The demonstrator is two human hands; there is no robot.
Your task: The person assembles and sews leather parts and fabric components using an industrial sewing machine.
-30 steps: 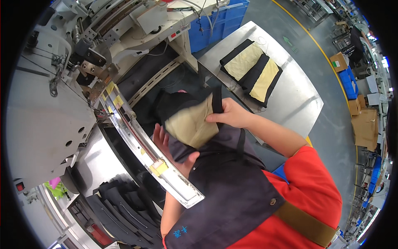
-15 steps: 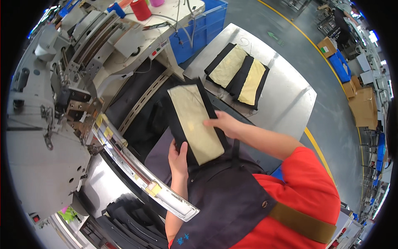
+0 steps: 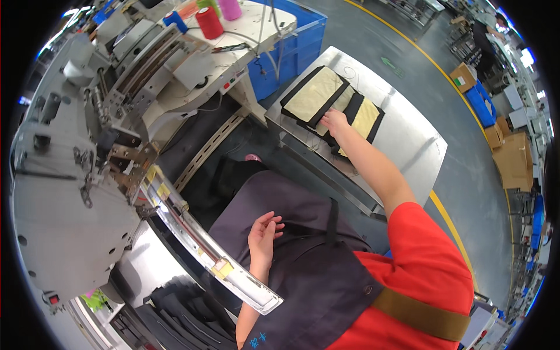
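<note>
On the metal table [image 3: 411, 137] lie fabric panels, each pale yellow in the middle with black borders. My right hand [image 3: 334, 121] reaches out to the table, its fingers closed at the near black edge of the left fabric panel [image 3: 315, 95]; the fingertips are partly hidden. This panel overlaps others beneath it. To its right lies another yellow and black panel [image 3: 366, 118], partly behind my forearm. My left hand [image 3: 263, 236] is over my dark apron [image 3: 280, 198], fingers loosely curled and apart, with nothing in it.
A sewing machine [image 3: 76, 151] stands at left, its long curved metal rail [image 3: 219, 259] reaching close to my left forearm. Thread cones, one of them red [image 3: 209, 23], stand on the machine table beside a blue crate [image 3: 312, 44]. Dark fabric pieces [image 3: 186, 312] lie below the rail.
The fabric panel held between both hands over my lap now lies on the metal table, on the left of the others. My right hand went out with it; the left let go and stayed back.
</note>
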